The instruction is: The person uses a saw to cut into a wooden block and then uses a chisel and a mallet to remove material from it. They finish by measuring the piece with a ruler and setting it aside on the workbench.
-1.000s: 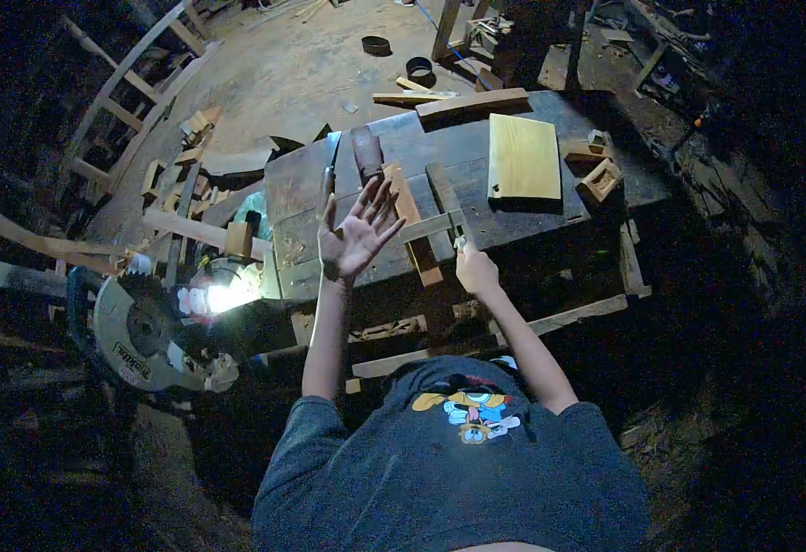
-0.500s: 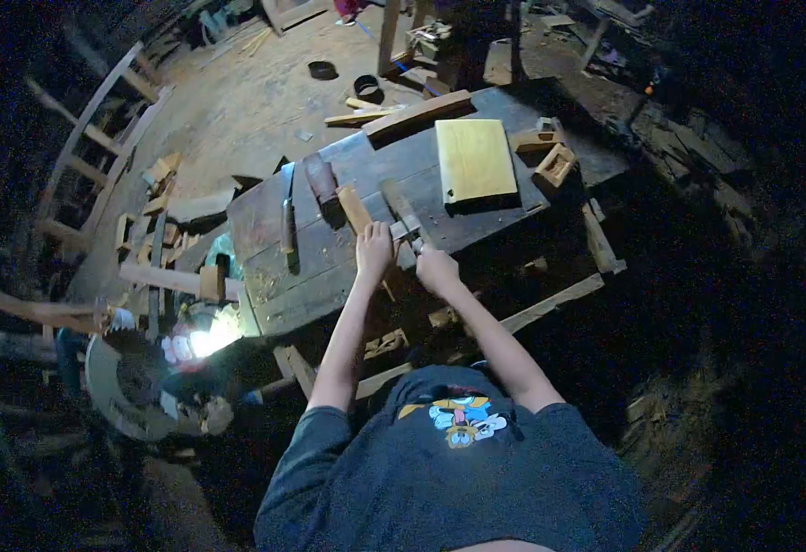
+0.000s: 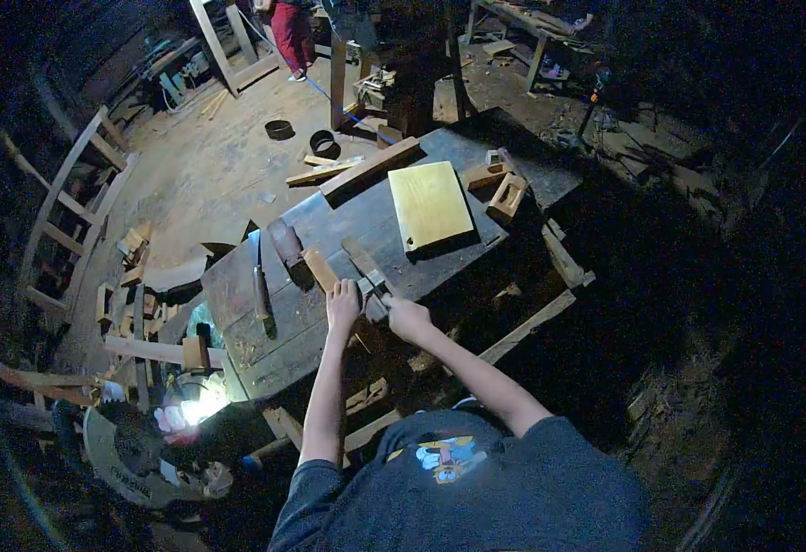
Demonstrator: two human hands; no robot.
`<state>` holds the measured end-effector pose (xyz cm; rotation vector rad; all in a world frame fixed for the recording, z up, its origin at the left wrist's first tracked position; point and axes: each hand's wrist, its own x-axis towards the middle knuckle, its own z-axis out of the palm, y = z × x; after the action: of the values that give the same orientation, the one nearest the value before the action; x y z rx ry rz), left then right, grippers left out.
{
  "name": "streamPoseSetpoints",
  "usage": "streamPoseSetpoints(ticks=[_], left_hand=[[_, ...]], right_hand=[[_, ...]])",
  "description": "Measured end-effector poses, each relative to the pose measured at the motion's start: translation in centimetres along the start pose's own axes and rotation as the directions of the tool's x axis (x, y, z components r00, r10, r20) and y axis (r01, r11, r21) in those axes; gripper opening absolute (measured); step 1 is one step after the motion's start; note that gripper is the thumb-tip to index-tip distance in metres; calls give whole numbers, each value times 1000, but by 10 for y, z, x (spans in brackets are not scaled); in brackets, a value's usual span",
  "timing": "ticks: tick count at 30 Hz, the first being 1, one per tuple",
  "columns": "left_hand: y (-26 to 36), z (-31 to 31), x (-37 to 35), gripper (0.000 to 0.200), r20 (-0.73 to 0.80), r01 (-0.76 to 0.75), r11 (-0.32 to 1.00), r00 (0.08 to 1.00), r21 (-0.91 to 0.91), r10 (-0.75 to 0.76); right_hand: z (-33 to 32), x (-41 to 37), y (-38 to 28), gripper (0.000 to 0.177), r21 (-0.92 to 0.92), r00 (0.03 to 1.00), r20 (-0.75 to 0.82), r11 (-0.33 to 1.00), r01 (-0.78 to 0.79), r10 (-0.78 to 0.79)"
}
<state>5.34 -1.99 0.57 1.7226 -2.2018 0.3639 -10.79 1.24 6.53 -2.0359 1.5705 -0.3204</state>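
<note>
On the dark workbench (image 3: 316, 322), my left hand (image 3: 341, 308) is closed over the near end of a light wooden block (image 3: 319, 270). Just to its right, my right hand (image 3: 409, 320) makes a fist around a tool with a grey metal head (image 3: 372, 283); its handle is hidden by the fingers, and I cannot make out its exact kind. A flat, narrow strip (image 3: 357, 253) lies beyond the metal head. Left of the block rest a dark brown wooden piece (image 3: 285, 244) and a long blade with a handle (image 3: 259, 283).
A yellow board (image 3: 429, 207) and wooden plane-like blocks (image 3: 507, 197) lie on the bench's right half. A long beam (image 3: 370, 169) runs along the far edge. At lower left stand a bright lamp (image 3: 202, 405) and a circular saw (image 3: 122, 455). A person in red trousers (image 3: 291, 37) stands far back.
My view has tilted up and turned right, so the bench appears lower and further left. More of the person in red trousers shows. Both hands stay at the block and the tool.
</note>
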Motion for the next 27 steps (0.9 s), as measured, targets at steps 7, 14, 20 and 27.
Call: streamPoseSetpoints(ticks=[7,14,20,27], left_hand=[[6,-21,9,27,122,78,995,990,-61,-70],[6,-4,0,25,4,-6,1000,1000,-20,6],[3,-17,18,34,266,217,956,950,-196,-161],[-1,-16,20,38,340,224,947,930,-228,-138]], right_hand=[[-28,-52,-3,18,-45,993,81,995,-86,89],[-32,-30,-10,19,3,998,54,999,-41,40],[-35,3,-21,24,0,998,54,1000,-13,13],[-41,-51,12,27,-79,978,151,988,-130,140]])
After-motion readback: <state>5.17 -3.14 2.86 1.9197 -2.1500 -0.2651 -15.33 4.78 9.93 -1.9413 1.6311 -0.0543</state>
